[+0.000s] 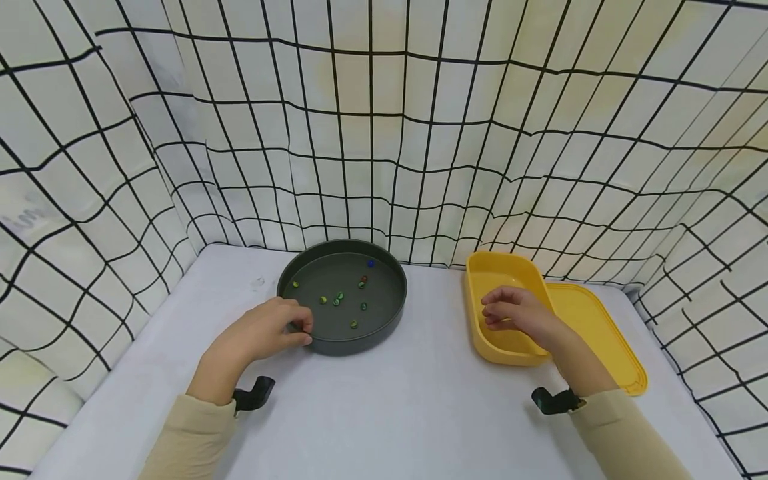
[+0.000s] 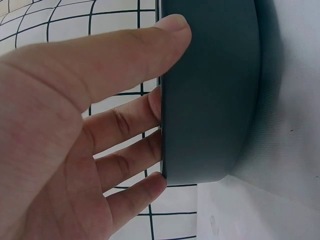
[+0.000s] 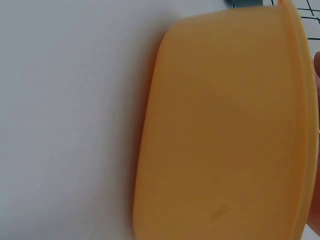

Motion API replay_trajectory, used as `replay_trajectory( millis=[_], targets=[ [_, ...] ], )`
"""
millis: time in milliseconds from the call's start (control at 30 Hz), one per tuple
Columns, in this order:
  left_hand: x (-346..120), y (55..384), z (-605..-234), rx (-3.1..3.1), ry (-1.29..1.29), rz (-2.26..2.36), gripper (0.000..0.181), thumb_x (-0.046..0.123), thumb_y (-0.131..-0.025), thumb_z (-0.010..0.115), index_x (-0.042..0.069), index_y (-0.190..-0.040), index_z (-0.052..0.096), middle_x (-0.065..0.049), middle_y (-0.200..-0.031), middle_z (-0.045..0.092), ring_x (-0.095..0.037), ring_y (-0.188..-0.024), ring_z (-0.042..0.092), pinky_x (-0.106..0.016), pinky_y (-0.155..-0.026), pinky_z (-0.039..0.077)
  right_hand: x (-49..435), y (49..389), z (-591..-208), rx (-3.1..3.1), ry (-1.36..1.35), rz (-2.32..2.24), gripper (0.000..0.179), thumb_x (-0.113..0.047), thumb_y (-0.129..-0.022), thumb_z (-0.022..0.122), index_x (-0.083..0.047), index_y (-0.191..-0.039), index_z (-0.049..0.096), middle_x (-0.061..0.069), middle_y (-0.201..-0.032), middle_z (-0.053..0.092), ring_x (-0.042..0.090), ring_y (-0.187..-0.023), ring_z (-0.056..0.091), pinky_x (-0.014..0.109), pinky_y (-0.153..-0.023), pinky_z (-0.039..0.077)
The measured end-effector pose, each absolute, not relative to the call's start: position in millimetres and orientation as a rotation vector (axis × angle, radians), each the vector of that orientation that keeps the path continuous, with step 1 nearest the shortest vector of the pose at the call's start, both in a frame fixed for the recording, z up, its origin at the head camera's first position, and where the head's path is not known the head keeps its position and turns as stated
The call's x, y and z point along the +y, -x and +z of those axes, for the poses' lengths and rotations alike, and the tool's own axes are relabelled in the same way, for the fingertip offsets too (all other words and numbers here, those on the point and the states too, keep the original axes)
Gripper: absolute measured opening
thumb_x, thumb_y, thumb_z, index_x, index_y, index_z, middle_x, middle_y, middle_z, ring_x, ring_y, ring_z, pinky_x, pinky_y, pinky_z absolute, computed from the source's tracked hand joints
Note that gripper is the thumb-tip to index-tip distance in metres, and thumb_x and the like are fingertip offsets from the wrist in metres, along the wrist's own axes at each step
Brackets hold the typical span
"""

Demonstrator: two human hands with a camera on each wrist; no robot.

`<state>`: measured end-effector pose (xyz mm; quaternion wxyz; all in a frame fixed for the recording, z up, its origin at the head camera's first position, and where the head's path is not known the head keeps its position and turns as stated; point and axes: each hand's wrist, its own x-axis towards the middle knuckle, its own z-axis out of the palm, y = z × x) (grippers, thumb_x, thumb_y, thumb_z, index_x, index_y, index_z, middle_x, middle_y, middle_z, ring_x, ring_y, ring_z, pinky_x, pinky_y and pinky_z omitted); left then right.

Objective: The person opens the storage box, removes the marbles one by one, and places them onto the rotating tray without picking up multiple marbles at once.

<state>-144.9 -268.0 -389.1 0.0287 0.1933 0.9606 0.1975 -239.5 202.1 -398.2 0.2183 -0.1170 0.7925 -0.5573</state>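
Observation:
A round dark grey pan (image 1: 351, 343) stands on the white table with several small glass marbles (image 1: 354, 325) spread over its floor, mostly green and yellowish, one blue, one reddish. My left hand (image 1: 264, 330) grips the pan's near left rim. In the left wrist view its thumb lies against the outer wall (image 2: 215, 110) and the fingers reach over the rim. Above a yellow rectangular container (image 1: 509, 357) hovers my right hand (image 1: 522, 313), fingers loosely curled, with no object visible between them. In the right wrist view the container's side wall (image 3: 220, 125) hides most of that hand.
A flat yellow lid (image 1: 591, 330) lies to the right of the container, partly behind the right forearm. White walls with black netting (image 1: 390, 133) enclose the table at the back and both sides. White tabletop (image 1: 420, 400) extends between the pan and the container.

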Motion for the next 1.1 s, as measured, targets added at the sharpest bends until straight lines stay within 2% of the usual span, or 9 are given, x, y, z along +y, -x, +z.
replay_trajectory(
  millis=[333,1100],
  targets=[
    [-267.2,144.9,-387.9,2.959,-0.599,0.603,0.018,0.021,-0.084,0.080,0.030,-0.082,0.064,0.012,-0.083,0.056,-0.019,-0.084,0.052,-0.034,-0.073,0.043,220.1,237.7,-401.8,2.216,0.298,-1.371,0.035,-0.019,-0.100,0.060,0.005,-0.125,0.056,0.020,-0.114,0.063,0.029,-0.097,0.065,0.035,-0.086,0.057],
    [-267.8,144.8,-389.9,2.960,-0.627,0.612,0.019,0.019,-0.084,0.080,0.029,-0.082,0.064,0.013,-0.082,0.056,-0.018,-0.083,0.053,-0.033,-0.073,0.043,219.1,237.0,-415.7,2.226,0.347,-1.133,0.031,-0.021,-0.097,0.063,-0.004,-0.123,0.062,0.009,-0.101,0.067,0.023,-0.087,0.063,0.031,-0.079,0.055]
  ],
)
